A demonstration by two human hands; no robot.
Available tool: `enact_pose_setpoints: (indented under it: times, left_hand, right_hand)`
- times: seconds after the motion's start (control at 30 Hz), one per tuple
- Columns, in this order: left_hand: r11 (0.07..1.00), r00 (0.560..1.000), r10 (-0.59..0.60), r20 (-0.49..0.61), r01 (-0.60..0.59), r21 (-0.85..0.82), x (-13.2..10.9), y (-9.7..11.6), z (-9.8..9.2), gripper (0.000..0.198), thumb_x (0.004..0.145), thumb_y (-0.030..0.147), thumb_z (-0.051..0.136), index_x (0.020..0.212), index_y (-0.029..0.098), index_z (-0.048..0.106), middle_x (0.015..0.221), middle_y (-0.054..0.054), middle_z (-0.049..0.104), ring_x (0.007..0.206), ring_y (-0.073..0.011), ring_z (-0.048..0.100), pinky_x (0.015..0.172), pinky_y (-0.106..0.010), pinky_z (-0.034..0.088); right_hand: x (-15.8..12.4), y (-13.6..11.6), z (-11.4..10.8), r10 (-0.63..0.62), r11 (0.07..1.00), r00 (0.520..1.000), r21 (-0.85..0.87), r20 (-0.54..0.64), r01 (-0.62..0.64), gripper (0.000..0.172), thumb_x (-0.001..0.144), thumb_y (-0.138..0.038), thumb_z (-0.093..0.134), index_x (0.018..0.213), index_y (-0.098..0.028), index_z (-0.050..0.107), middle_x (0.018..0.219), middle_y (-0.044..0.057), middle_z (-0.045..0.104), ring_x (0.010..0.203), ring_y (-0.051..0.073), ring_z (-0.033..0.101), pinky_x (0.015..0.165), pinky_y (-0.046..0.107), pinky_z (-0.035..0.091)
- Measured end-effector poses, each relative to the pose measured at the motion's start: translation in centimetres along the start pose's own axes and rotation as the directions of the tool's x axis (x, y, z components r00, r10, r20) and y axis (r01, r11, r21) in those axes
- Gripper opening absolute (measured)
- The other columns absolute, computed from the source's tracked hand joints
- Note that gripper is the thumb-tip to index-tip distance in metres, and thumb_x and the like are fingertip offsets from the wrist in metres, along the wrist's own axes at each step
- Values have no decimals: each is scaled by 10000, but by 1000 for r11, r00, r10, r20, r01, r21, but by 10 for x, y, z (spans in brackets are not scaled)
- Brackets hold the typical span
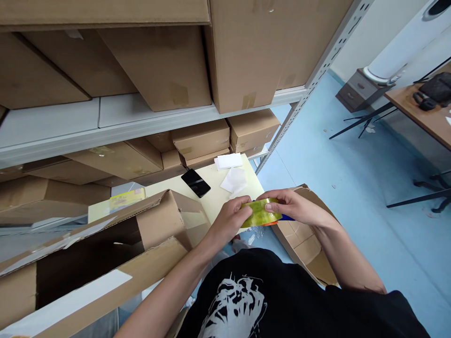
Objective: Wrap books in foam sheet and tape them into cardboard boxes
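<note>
Between my two hands is a shiny yellow-green roll of packing tape (260, 214), held over the near edge of the cream table (214, 199). My left hand (234, 217) grips its left side, thumb lying on the tape. On the right side my right hand (289, 206) is closed on it, with the thumb pressed against the tape's face. A blue piece (287, 218) and an orange piece (270, 224) show just under the roll; I cannot tell what they belong to.
An open cardboard box (158, 225) stands at the left, and another open box (306, 244) lies below my right arm. On the table are a black phone (196, 182) and white papers (233, 180). Metal shelving (197, 119) with cardboard boxes rises ahead. A desk (419, 110) stands far right.
</note>
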State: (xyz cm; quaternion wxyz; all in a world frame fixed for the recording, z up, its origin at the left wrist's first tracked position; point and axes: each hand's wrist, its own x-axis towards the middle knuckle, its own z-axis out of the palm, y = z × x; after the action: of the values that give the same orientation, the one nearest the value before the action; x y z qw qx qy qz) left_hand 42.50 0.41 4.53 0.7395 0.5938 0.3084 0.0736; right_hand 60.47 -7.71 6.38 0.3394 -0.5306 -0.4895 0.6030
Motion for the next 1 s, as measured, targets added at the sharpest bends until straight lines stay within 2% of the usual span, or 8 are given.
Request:
enact_pose_setpoints:
  times: [0.3,0.43,0.53,0.67,0.83,1.0]
  left_hand:
    - [999,1000,17,21,-16,-48,0,-2,-4,73,730,249,430,734,190,474,642,40,399,611,-109,397,546,-240,289]
    - [998,998,30,63,-27,-48,0,2,-5,149,790,319,439,736,186,477,655,38,418,633,-113,415,570,-242,306]
    - [1000,999,28,34,-28,-9,0,7,-4,197,806,355,443,714,183,471,623,41,410,603,-111,404,553,-242,298]
    - [1000,1000,16,9,-16,10,1,8,-1,158,782,310,436,702,180,477,613,42,417,584,-109,399,539,-240,290]
    - [1000,999,6,-36,-7,-24,2,3,2,121,745,284,430,684,184,460,595,49,378,563,-104,379,525,-237,275]
    - [996,999,26,-36,-29,-84,5,-1,4,108,733,264,434,661,184,429,601,50,358,573,-97,363,529,-233,272]
  right_hand:
    - [1,-2,-5,0,1000,1000,30,10,0,329,890,-393,552,1112,-169,645,991,55,679,835,132,637,729,258,513]
    - [-1,-3,-6,-5,999,1000,33,-3,5,324,892,-387,548,1106,-164,645,967,52,677,805,123,629,704,248,508]
    - [-1,-4,-5,-3,999,1000,36,-8,3,331,893,-391,545,1109,-161,641,963,55,672,813,127,621,707,251,504]
    - [-1,-3,-4,3,999,1000,36,-9,-3,334,890,-401,545,1103,-163,643,962,54,673,813,128,621,708,256,506]
    - [1,-1,-6,7,1000,1000,30,-14,-7,325,886,-391,555,1099,-164,647,971,56,678,826,130,625,728,261,511]
    - [3,0,-8,5,999,1000,45,-17,-4,342,879,-399,563,1097,-150,649,949,58,682,779,119,622,684,244,505]
